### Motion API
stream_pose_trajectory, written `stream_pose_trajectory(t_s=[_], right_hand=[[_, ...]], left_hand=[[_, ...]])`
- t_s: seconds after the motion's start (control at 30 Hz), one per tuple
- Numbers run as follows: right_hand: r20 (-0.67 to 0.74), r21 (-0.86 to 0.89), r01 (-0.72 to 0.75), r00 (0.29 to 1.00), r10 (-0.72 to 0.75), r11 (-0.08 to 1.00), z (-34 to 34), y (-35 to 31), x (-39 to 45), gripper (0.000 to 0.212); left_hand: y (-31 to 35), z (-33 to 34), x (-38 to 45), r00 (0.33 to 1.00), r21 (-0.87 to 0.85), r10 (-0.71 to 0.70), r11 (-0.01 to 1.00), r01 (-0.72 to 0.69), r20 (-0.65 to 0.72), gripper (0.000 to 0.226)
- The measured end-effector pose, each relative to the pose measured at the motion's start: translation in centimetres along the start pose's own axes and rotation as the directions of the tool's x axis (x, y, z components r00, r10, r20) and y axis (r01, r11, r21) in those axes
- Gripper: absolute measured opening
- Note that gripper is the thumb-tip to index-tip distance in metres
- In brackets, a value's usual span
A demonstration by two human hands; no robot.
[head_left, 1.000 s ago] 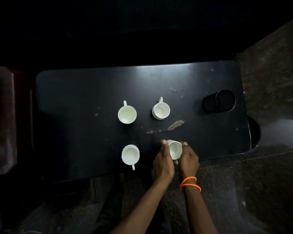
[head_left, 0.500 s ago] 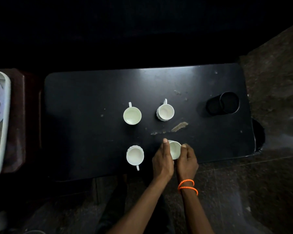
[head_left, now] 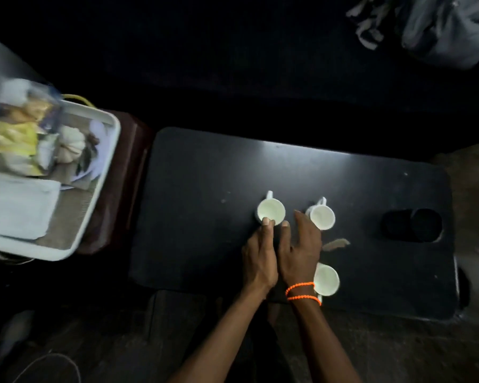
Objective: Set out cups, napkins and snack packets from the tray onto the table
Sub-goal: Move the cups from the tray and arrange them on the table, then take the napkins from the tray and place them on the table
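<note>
Three white cups show on the black table [head_left: 205,189]: a far-left cup [head_left: 271,210], a far-right cup [head_left: 322,217] and a near-right cup [head_left: 327,280]. My left hand [head_left: 259,258] lies flat, one fingertip on the near rim of the far-left cup. My right hand [head_left: 299,250], with orange bracelets at the wrist, has its fingers spread. One fingertip touches that cup's edge and another reaches beside the far-right cup. My hands hide the table beneath them. The white tray [head_left: 105,172] at the left holds yellow snack packets [head_left: 11,136], white napkins [head_left: 14,205] and a ribbed white object.
The tray rests on a dark red stand [head_left: 125,175] just left of the table. A round black recess [head_left: 415,225] sits at the table's right end. A grey bag [head_left: 448,29] lies at the far right, and a cable [head_left: 47,366] on the floor at the near left.
Both hands let go of the near-right cup and moved forward to the far-left cup. The view swung left, so the tray and its contents now show.
</note>
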State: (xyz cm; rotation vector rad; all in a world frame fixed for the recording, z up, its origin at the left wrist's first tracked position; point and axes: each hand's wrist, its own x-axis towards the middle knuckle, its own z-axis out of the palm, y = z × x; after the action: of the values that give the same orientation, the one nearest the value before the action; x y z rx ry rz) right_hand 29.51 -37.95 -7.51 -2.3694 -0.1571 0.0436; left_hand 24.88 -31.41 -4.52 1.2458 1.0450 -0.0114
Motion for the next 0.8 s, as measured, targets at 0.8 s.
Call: stream_pose_trajectory(t_s=[0.8], right_hand=[[0.717,-0.027,0.554,0.590,-0.370,0.832,31.4,-34.6,-7.9,0.056]], left_hand=[[4.5,-42.6,7.8,0.658,-0.120,-0.062,0.992,-0.043,-0.750,0.053]])
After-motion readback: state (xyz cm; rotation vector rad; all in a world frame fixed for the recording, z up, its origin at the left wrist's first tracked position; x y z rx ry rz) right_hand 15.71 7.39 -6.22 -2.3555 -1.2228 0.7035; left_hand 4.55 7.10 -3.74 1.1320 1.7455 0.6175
